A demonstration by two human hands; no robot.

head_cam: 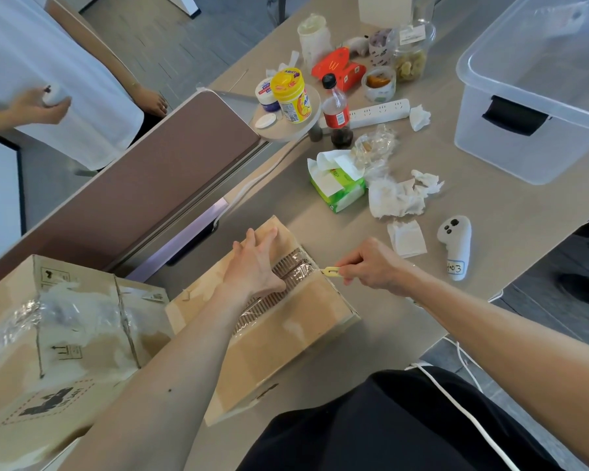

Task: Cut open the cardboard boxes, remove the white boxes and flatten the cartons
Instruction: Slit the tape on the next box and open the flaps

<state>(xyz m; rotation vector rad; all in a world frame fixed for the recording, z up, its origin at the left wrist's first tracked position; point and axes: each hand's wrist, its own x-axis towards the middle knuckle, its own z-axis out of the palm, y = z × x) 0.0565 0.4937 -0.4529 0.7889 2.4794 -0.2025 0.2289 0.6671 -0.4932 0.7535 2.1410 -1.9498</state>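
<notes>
A taped cardboard box [286, 334] lies on the table in front of me, with a brown patterned tape strip [291, 270] running along its top seam. My left hand [255, 263] presses flat on the box's far half, fingers spread. My right hand [371, 266] pinches a small yellow cutter [330, 271] whose tip touches the tape at the box's right end. A second, larger cardboard box [48, 334] with torn clear tape stands at my left. No white boxes are visible.
Tissues [395, 198], a green tissue pack [337, 188], a cola bottle [335, 110], jars, a power strip [378, 112], a white controller [454, 246] and a clear plastic bin [531, 96] crowd the table beyond. A brown desk divider [143, 188] runs left. Another person stands behind it.
</notes>
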